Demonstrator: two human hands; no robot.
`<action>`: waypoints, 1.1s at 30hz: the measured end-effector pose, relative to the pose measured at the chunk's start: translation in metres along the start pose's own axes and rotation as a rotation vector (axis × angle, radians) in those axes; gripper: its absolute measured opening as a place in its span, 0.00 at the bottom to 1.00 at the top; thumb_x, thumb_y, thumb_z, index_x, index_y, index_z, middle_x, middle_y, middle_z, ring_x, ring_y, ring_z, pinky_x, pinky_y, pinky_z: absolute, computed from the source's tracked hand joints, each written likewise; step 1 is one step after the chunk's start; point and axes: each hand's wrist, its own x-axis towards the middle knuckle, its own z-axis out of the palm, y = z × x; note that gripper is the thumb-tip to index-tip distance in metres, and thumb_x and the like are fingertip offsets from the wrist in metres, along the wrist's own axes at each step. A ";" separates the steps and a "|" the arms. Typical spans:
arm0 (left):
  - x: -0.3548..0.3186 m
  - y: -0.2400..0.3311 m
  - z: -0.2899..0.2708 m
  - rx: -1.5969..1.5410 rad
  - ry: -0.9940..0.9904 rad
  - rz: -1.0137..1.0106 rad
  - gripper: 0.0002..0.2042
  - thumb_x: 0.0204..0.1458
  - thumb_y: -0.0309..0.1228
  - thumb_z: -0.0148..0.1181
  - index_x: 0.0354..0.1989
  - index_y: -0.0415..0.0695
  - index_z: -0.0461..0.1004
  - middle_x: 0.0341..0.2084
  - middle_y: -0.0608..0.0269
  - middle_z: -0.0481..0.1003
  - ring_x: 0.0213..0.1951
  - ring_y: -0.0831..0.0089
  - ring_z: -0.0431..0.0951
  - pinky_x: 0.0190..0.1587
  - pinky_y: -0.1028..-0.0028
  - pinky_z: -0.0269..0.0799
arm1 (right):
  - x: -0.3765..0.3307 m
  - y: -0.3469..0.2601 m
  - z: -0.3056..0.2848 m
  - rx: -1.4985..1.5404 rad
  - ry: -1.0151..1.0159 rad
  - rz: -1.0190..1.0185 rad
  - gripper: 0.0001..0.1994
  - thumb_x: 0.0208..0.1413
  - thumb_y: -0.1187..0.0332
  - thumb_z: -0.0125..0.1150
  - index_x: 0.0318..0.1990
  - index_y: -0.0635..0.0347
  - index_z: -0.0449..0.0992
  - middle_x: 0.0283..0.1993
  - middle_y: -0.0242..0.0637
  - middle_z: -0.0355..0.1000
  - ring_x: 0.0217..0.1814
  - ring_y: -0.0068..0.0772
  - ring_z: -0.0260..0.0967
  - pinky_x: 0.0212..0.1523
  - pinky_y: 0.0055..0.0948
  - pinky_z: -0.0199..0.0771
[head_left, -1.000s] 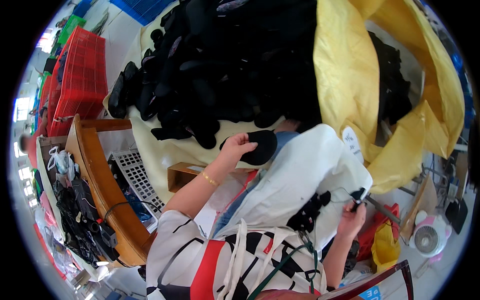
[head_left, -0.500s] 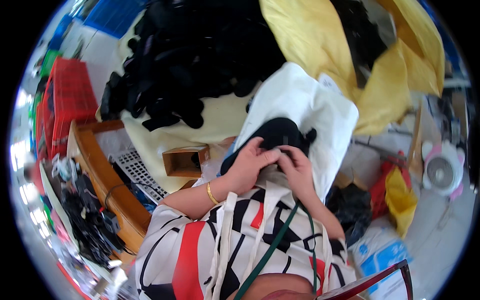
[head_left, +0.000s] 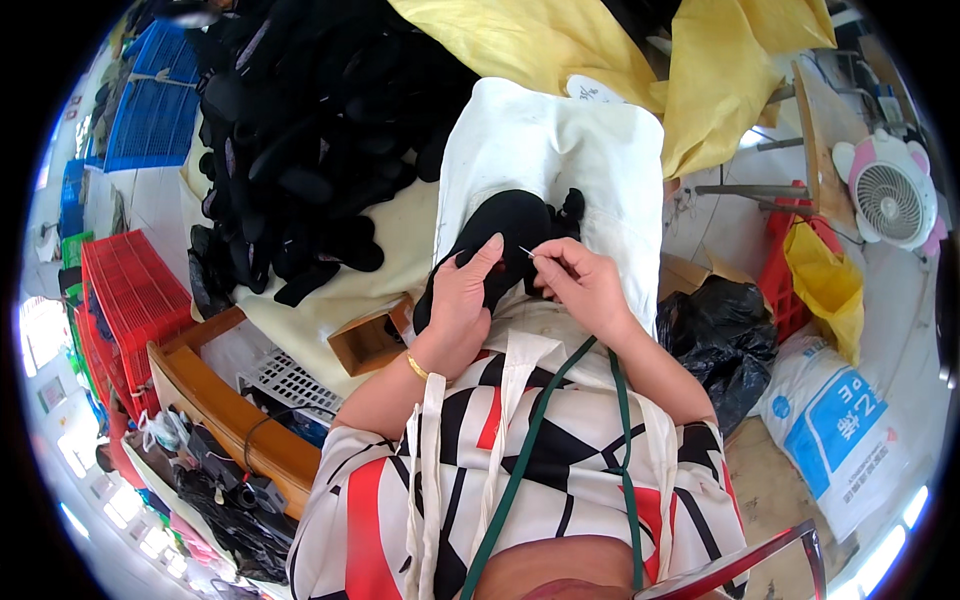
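A black shoe upper (head_left: 505,228) lies on a white cloth (head_left: 560,150) spread over my lap. My left hand (head_left: 462,300) grips the shoe upper along its left side, thumb on top. My right hand (head_left: 580,285) sits just right of it and pinches a thin needle (head_left: 527,252) whose tip points at the black fabric. A gold bangle (head_left: 416,366) is on my left wrist.
A large heap of black shoe pieces (head_left: 310,130) lies ahead on the left on pale sheeting. Yellow sacking (head_left: 620,50) is behind. A small wooden box (head_left: 368,340), red crates (head_left: 125,295), a blue crate (head_left: 150,105), a fan (head_left: 890,200) and a black bag (head_left: 720,340) surround me.
One second ago my left hand reached to the pile and my right hand hung low at the right. Both hands have since come together on the black shoe upper in my lap.
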 end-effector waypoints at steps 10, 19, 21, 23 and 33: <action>0.007 -0.006 0.003 0.047 0.035 0.039 0.10 0.49 0.27 0.69 0.38 0.42 0.77 0.31 0.68 0.76 0.33 0.77 0.74 0.41 0.75 0.70 | 0.008 0.002 0.002 -0.194 -0.023 -0.064 0.06 0.60 0.72 0.57 0.42 0.62 0.76 0.23 0.26 0.67 0.24 0.12 0.58 0.26 0.19 0.60; 0.005 -0.004 0.007 0.058 0.050 0.025 0.10 0.49 0.27 0.69 0.39 0.41 0.77 0.31 0.66 0.76 0.33 0.76 0.74 0.40 0.74 0.71 | 0.010 0.006 -0.001 -0.170 -0.047 -0.073 0.06 0.59 0.73 0.56 0.41 0.63 0.76 0.23 0.25 0.67 0.24 0.12 0.57 0.25 0.18 0.59; 0.004 -0.005 0.005 0.052 0.037 0.011 0.10 0.49 0.26 0.69 0.39 0.41 0.77 0.32 0.66 0.77 0.34 0.76 0.75 0.41 0.75 0.71 | 0.012 0.005 -0.002 -0.140 -0.072 -0.024 0.05 0.60 0.73 0.56 0.40 0.63 0.76 0.22 0.24 0.67 0.24 0.11 0.58 0.24 0.18 0.60; 0.005 -0.007 0.000 0.047 0.017 -0.015 0.11 0.49 0.24 0.69 0.41 0.41 0.77 0.35 0.67 0.78 0.36 0.78 0.76 0.43 0.76 0.70 | 0.014 -0.001 -0.004 -0.100 -0.097 0.039 0.05 0.60 0.73 0.56 0.39 0.63 0.75 0.22 0.24 0.66 0.24 0.11 0.58 0.24 0.18 0.60; 0.001 -0.003 0.000 0.083 0.007 -0.030 0.08 0.50 0.30 0.69 0.34 0.43 0.77 0.29 0.69 0.76 0.33 0.79 0.73 0.42 0.76 0.67 | 0.012 0.012 0.003 -0.151 -0.037 -0.132 0.05 0.59 0.71 0.56 0.40 0.62 0.73 0.25 0.41 0.71 0.23 0.31 0.67 0.28 0.29 0.69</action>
